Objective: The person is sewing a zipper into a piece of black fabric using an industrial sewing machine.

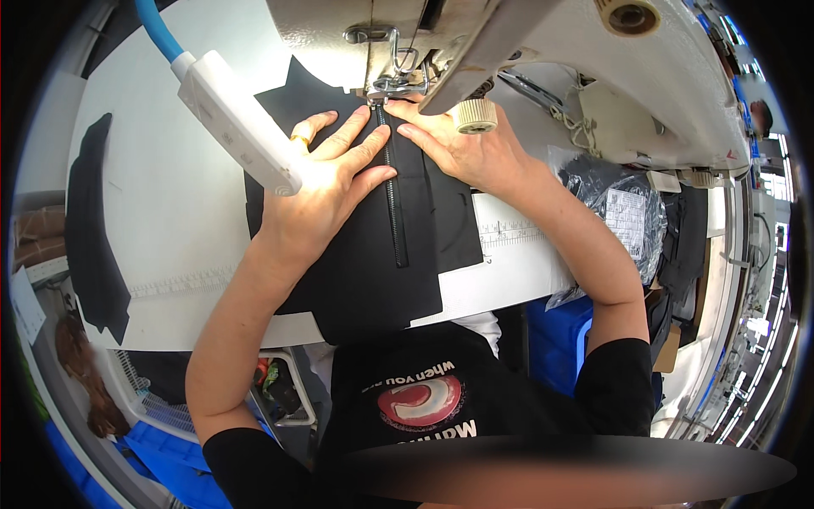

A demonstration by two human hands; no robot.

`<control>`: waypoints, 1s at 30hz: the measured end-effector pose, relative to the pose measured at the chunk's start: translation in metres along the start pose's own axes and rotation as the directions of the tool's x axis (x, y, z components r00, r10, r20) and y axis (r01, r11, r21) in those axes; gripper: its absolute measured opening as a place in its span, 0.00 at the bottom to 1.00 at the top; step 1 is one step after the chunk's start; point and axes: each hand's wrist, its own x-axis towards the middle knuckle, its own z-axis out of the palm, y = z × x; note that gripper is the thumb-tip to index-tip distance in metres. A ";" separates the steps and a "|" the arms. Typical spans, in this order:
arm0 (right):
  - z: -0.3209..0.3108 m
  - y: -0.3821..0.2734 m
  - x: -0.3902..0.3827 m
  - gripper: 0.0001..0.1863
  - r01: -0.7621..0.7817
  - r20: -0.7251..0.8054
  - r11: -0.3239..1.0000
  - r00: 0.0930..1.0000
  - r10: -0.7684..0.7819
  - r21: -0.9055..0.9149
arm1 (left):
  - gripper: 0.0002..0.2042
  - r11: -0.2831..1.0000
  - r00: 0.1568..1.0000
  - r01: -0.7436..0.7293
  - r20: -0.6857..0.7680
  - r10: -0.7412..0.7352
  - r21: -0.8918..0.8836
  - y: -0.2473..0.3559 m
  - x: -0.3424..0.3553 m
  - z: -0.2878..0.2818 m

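Observation:
Black fabric pieces [356,280] lie on the white sewing table, with a black zipper [392,199] running lengthwise down them. The zipper's far end reaches the presser foot [381,92] of a sewing machine [543,51]. My left hand [318,191] rests flat on the fabric, fingers spread, its fingertips at the zipper's left side. A ring [298,138] is on one finger. My right hand [483,148] lies on the right of the zipper, index finger stretched to the presser foot and thumb apart from it. A machine knob hides some of its fingers.
A white lamp [233,119] on a blue flexible neck hangs over my left hand. Another black fabric piece [93,229] lies at the table's left edge. To the right sits a clear plastic bag [615,212]. Blue bins [555,335] and a white basket [305,394] stand below.

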 end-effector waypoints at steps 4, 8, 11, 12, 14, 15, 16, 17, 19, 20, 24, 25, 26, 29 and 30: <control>0.001 -0.002 -0.002 0.11 -0.008 -0.037 1.000 0.999 0.009 0.014 | 0.23 1.000 1.000 -0.002 0.025 0.002 0.024 0.000 -0.002 -0.001; 0.003 -0.002 0.001 0.10 0.026 -0.052 0.999 0.998 -0.027 -0.025 | 0.22 0.999 1.000 -0.001 0.019 0.000 0.032 0.000 -0.002 -0.003; 0.002 -0.004 0.001 0.10 0.041 -0.048 0.998 0.998 -0.044 -0.054 | 0.22 0.999 1.000 0.004 0.024 -0.006 0.043 0.001 -0.001 -0.003; 0.001 -0.005 0.001 0.10 0.041 -0.022 0.997 0.999 -0.043 -0.063 | 0.23 0.999 1.000 0.007 0.028 -0.008 0.046 0.001 -0.001 -0.004; 0.000 -0.006 0.000 0.10 0.029 -0.038 0.997 0.999 -0.032 -0.078 | 0.23 0.999 0.999 0.007 0.036 -0.009 0.038 0.001 0.000 -0.004; 0.001 -0.006 0.000 0.10 0.035 -0.039 0.998 0.999 -0.037 -0.061 | 0.23 1.000 0.999 0.020 0.033 -0.021 0.018 0.001 0.000 -0.005; 0.001 -0.006 0.000 0.10 0.031 -0.050 0.997 0.998 -0.035 -0.075 | 0.23 0.999 0.999 0.012 0.039 -0.014 0.034 0.000 0.000 -0.005; 0.002 -0.006 0.000 0.10 0.025 -0.049 0.997 0.998 -0.029 -0.073 | 0.23 0.999 0.999 0.009 0.041 -0.011 0.032 0.000 0.000 -0.005; 0.003 -0.005 -0.001 0.10 0.023 -0.045 0.997 0.999 -0.026 -0.071 | 0.22 1.000 0.999 0.012 0.041 -0.013 0.029 0.000 0.000 -0.004; 0.003 -0.004 0.000 0.10 0.027 -0.050 0.998 0.998 -0.030 -0.061 | 0.22 0.999 0.999 0.013 0.043 -0.014 0.031 0.000 0.000 -0.004; 0.002 -0.003 -0.001 0.13 0.058 -0.081 0.997 0.995 -0.061 -0.044 | 0.22 0.999 0.999 0.022 0.029 -0.022 0.023 0.000 -0.001 -0.004; 0.001 -0.003 -0.001 0.13 0.062 -0.085 0.997 0.994 -0.065 -0.046 | 0.22 0.999 0.999 0.009 0.033 -0.011 0.043 0.000 -0.001 -0.004; 0.001 -0.003 -0.002 0.14 0.146 -0.173 0.985 0.972 -0.160 -0.090 | 0.22 0.999 1.000 0.008 0.023 -0.009 0.038 0.000 -0.001 -0.003; 0.001 -0.005 -0.005 0.14 0.164 -0.196 0.978 0.963 -0.187 -0.130 | 0.22 1.000 1.000 0.002 0.004 -0.002 0.027 -0.001 -0.001 -0.002; 0.001 -0.005 -0.006 0.14 0.127 -0.126 0.984 0.982 -0.142 -0.121 | 0.22 1.000 1.000 -0.003 -0.003 0.003 0.020 -0.001 -0.001 -0.002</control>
